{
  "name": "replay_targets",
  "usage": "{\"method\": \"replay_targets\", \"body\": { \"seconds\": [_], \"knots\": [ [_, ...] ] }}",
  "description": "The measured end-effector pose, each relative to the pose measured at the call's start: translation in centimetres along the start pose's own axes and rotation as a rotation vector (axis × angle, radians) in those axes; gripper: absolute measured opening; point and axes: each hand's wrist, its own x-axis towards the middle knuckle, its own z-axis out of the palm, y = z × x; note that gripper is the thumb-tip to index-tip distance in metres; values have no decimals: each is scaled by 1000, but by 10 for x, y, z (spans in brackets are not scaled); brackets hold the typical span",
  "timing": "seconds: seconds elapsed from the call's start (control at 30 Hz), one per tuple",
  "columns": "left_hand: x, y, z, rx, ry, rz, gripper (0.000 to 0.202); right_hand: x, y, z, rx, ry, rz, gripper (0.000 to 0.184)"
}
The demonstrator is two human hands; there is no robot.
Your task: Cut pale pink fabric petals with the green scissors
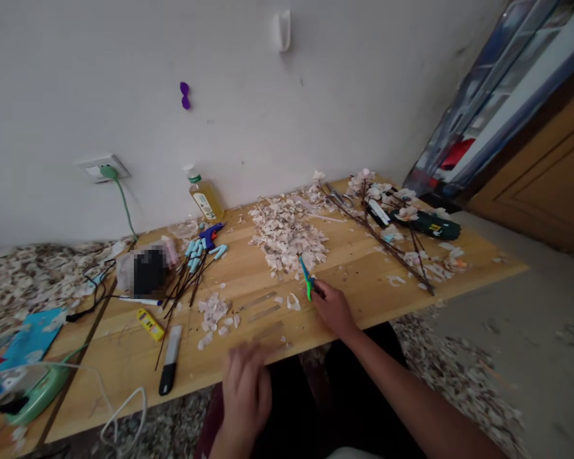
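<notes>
My right hand [335, 308] is closed on a slim blue-and-green tool [307, 275] with a dark part at the fingers. The tool's thin tip points into a large pile of pale petal-like pieces [284, 233] on the wooden table. My left hand [245, 386] is over the table's front edge, blurred by motion, so its grip is unclear. Just beyond it lie translucent strips [264, 312] and a small heap of pale petals [213, 310]. A few loose petals [293, 302] lie near my right hand.
Branches with pale blossoms [363, 220] cover the table's right side. To the left are a blue glue gun [211, 234], light blue sticks [195, 252], a yellow box cutter [150, 324], a black-handled blade tool [171, 360] and cables. An oil bottle [204, 194] stands against the wall.
</notes>
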Motion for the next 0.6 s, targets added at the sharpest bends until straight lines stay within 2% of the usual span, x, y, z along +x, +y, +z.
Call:
{"method": "replay_targets", "body": {
  "seconds": [0.1, 0.2, 0.27, 0.33, 0.43, 0.53, 0.6],
  "knots": [
    [50, -21, 57, 1, -58, -72, 26, 1, 3, 0, 66, 21, -18, 29],
    [105, -53, 109, 77, -316, -1, 27, 2, 3, 1, 33, 32, -12, 27],
    [128, -69, 132, 139, -457, 44, 32, 3, 3, 2, 7, 27, -3, 26],
    [139, -81, 144, 190, -572, 64, 37, 3, 2, 3, 1, 23, 1, 24],
    [145, -93, 150, 210, -671, 84, 41, 3, -1, 3, -5, 19, 12, 22],
    [150, -102, 152, 180, -690, 116, 41, 3, -5, 1, -30, 13, 27, 21],
    [157, -106, 153, 165, -639, 124, 35, 2, -6, 1, -23, 10, 29, 21]
  ]
}}
